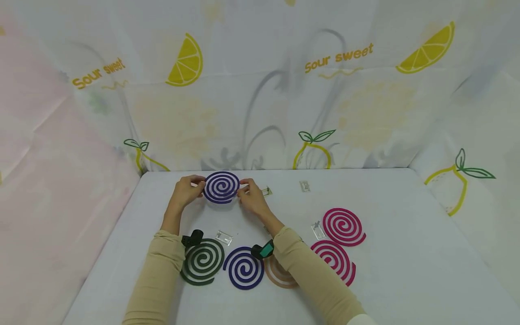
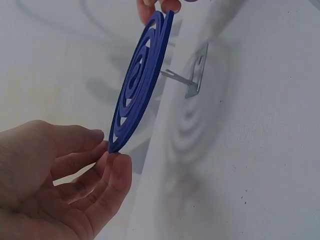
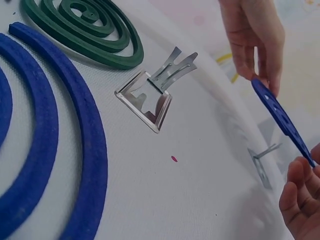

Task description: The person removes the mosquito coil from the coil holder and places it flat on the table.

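Both hands hold a blue mosquito coil near the back edge of the table. My left hand pinches its left rim between thumb and fingers. At the opposite rim, the fingers of my right hand pinch it. In the left wrist view the coil is tilted, raised above a small metal coil stand; the stand's upright prong points at the coil's underside. The head view hides this stand behind the coil.
Nearer lie a green coil, a second blue coil, an orange coil partly under the right sleeve, and two pink coils. Several metal stands are scattered about, one beside the green coil, another at the back.
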A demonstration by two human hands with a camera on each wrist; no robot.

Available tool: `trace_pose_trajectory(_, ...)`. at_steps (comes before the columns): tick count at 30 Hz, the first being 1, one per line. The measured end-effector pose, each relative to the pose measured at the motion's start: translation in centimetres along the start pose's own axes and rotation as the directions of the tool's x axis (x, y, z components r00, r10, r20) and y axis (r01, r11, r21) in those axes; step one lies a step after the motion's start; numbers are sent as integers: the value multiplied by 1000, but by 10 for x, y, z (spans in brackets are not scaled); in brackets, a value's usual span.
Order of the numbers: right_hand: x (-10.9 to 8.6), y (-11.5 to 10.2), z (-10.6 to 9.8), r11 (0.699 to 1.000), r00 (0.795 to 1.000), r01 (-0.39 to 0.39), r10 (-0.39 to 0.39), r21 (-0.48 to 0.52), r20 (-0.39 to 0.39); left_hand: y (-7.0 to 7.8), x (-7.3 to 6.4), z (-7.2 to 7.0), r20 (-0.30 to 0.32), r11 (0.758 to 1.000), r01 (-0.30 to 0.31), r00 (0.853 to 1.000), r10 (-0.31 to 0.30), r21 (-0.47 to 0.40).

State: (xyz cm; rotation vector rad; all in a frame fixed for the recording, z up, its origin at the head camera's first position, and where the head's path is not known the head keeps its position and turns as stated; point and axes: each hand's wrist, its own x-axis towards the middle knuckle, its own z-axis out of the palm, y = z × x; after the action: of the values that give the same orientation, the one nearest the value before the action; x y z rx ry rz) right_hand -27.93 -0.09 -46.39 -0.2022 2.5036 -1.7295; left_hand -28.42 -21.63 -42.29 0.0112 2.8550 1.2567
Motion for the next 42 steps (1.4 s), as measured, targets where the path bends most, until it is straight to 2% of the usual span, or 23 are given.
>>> trace_pose_trajectory(12, -1, -2, 4, 1000, 1000, 13, -14, 12, 13, -4, -8, -5, -26, 1000, 26, 999, -26, -12)
trace_pose_trajectory(26, -2, -9, 7, 1000, 1000, 11, -12, 26, 19, -6, -16, -12, -13, 997, 56, 998, -57, -53)
trace_pose_trajectory(42, -7, -12, 17, 1000, 997, 6, -8, 27, 71, -16, -28, -20, -24, 994, 95, 995, -96, -48)
